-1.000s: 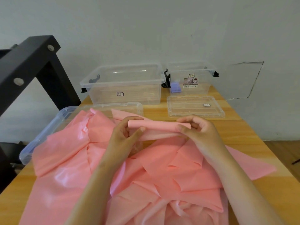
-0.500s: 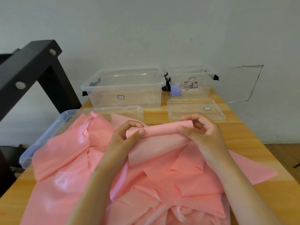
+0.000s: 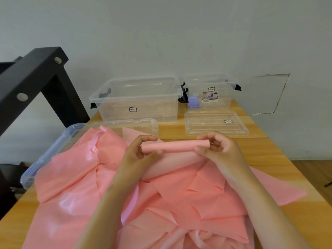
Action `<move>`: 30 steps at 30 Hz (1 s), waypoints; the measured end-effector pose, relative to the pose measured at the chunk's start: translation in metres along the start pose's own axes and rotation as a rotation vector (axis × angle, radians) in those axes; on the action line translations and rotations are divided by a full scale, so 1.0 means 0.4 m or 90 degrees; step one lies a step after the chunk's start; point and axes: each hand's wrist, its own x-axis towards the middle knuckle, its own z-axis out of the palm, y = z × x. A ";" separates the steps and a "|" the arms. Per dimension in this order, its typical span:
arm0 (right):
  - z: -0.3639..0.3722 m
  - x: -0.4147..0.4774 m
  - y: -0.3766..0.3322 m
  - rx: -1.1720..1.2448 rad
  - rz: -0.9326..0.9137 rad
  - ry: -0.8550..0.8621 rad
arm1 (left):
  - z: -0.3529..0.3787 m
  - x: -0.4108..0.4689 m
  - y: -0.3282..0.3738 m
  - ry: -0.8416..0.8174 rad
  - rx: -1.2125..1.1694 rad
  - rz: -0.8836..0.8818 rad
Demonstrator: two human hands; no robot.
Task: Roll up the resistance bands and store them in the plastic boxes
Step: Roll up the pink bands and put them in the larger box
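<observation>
A heap of pink resistance bands [image 3: 75, 177] covers the near half of the wooden table [image 3: 280, 159]. One band's end is wound into a thin pink roll [image 3: 177, 145], held level above the heap. My left hand [image 3: 138, 155] pinches its left end and my right hand [image 3: 217, 150] pinches its right end, fingers curled round it. The band's loose length hangs from the roll down into the heap. A large clear plastic box [image 3: 138, 99] stands open at the back. A smaller clear box [image 3: 212, 94] stands to its right.
A clear lid [image 3: 216, 123] lies in front of the small box, which holds a small purple item [image 3: 193, 102]. A bluish-rimmed clear tub [image 3: 53, 150] sits left, partly under the heap. A black metal frame [image 3: 36, 81] rises at far left. The wall is close behind.
The roll has grown tighter and rounder as both hands turned it. It has taken up more of the flat band below and sits slightly higher.
</observation>
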 end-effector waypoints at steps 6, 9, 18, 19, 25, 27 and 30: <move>0.000 -0.001 0.001 0.039 -0.018 -0.041 | -0.002 0.002 0.005 0.005 -0.017 0.045; 0.003 -0.005 0.003 0.064 0.040 -0.065 | -0.004 0.002 0.009 0.019 -0.035 0.083; 0.010 -0.007 -0.004 0.033 -0.047 -0.030 | -0.004 -0.003 -0.008 -0.010 0.039 -0.031; 0.011 -0.007 -0.004 0.037 -0.046 -0.032 | -0.001 -0.003 -0.005 -0.005 0.015 -0.031; 0.014 -0.003 -0.003 0.078 0.000 0.040 | -0.005 -0.004 0.003 0.009 -0.027 0.028; 0.014 -0.002 -0.003 0.084 0.001 0.056 | -0.001 -0.005 0.003 0.011 -0.029 0.018; 0.015 -0.002 -0.007 0.094 -0.004 0.069 | 0.002 -0.006 -0.003 0.006 0.026 0.015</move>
